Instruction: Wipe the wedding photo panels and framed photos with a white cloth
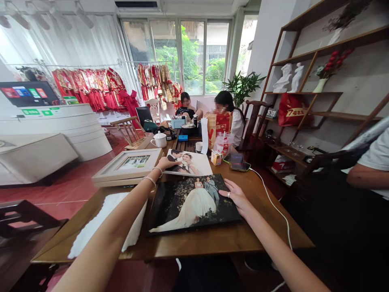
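A dark wedding photo album [182, 207], showing a couple with a long white gown, lies on the wooden table in front of me. My right hand [237, 198], with a ring on it, rests on the album's right edge, its fingers spread. Beyond the album lies a pale wedding photo [194, 164] of a couple close up, partly covered at its near side. My left hand [167, 163] reaches over to that photo's left edge, fingers closed on it; its thumb is hard to see. Left of it sits a light framed photo [127, 165], apparently stacked on another.
White foam sheeting [100, 221] lies under my left forearm. A lidded white mug [159, 140], a small box [216, 158] and a phone [238, 161] with a white cable [275, 202] stand farther back. Two people sit at the far end; another person's arm [369, 172] is at right.
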The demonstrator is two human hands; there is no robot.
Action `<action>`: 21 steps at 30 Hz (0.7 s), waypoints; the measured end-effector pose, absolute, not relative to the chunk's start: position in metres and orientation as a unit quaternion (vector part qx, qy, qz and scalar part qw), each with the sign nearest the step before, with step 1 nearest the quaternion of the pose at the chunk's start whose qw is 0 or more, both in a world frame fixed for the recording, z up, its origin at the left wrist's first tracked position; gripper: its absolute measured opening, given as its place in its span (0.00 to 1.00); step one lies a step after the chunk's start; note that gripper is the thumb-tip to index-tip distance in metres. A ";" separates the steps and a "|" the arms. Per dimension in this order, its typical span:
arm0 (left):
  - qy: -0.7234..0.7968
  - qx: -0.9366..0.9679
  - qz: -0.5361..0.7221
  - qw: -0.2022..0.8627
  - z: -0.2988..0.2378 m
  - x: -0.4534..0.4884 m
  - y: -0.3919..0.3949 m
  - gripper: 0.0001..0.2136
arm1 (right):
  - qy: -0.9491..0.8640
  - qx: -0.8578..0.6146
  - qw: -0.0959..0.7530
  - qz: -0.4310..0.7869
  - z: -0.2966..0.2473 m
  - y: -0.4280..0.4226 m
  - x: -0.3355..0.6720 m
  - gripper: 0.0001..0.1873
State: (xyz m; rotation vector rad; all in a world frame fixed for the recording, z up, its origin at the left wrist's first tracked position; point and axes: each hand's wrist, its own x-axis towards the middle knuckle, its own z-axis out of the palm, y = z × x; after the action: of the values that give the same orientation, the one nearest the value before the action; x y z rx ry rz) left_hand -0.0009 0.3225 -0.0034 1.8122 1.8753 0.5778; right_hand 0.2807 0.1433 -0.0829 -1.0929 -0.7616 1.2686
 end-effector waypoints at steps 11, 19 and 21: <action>0.637 0.534 0.415 0.370 0.012 -0.008 0.305 0.16 | -0.278 -0.474 0.566 0.614 -0.073 0.138 0.279 0.25; 0.561 0.430 0.550 0.445 0.071 -0.031 0.280 0.16 | -0.281 -0.504 0.596 0.558 -0.069 0.151 0.292 0.23; 0.548 0.411 0.567 0.456 0.085 -0.038 0.267 0.15 | -0.269 -0.512 0.604 0.548 -0.065 0.158 0.293 0.23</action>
State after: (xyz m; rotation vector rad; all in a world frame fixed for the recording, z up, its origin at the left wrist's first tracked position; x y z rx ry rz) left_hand -0.0383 0.2670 0.0849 1.0145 1.3518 1.3991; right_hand 0.2929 0.1577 -0.0651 -1.1840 -0.6229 1.2684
